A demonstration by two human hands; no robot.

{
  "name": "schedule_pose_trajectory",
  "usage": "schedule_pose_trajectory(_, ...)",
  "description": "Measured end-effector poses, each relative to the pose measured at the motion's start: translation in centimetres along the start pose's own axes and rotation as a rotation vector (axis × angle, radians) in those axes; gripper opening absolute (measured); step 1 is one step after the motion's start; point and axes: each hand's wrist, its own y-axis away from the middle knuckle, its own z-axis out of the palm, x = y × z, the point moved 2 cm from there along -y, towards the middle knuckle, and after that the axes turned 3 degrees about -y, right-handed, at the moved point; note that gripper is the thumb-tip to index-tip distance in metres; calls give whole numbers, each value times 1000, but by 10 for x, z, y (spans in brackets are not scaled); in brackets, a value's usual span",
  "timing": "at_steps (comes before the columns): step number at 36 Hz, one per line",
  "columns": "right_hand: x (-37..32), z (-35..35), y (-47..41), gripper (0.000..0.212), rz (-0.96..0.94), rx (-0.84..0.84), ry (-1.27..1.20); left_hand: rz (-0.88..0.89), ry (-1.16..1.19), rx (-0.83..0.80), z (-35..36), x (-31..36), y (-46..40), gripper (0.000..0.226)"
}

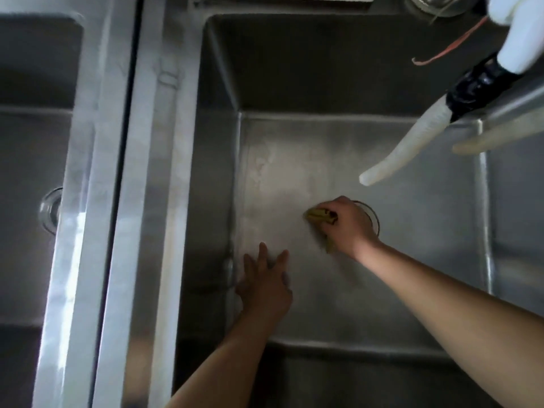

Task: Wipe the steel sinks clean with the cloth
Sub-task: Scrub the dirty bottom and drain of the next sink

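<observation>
I look down into a deep steel sink (412, 260) on the right. My right hand (350, 225) is pressed to the sink floor near the middle, shut on a yellow-green cloth (319, 216) bunched under the fingers. The drain (372, 217) is partly hidden behind that hand. My left hand (268, 287) lies flat on the sink floor by the left wall, fingers spread, holding nothing. A second steel sink (32, 172) is at the far left, with its drain (51, 210) showing.
A white tap hose (412, 145) wrapped with black tape hangs over the right sink from the upper right. A wide steel divider (141, 172) with a dark gap separates the two sinks. A thin orange band (447, 51) lies on the back wall.
</observation>
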Motion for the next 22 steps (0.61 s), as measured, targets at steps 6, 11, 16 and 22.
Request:
schedule_pose_trajectory(6, -58, 9, -64, 26, -109, 154, 28, -29, 138, 101, -12, -15, 7, 74)
schedule_pose_trajectory(11, -124, 19, -130, 26, -208, 225, 89, -34, 98, 36, -2, -28, 14, 76)
schedule_pose_trajectory(16, -150, 49, -161, 18, -234, 44, 211, -10, 98, 39, 8, -41, 11, 76)
schedule_pose_trajectory(22, -115, 64, -119, 23, -383, -18, 322, 4, 178, 31, 10, -38, 12, 74)
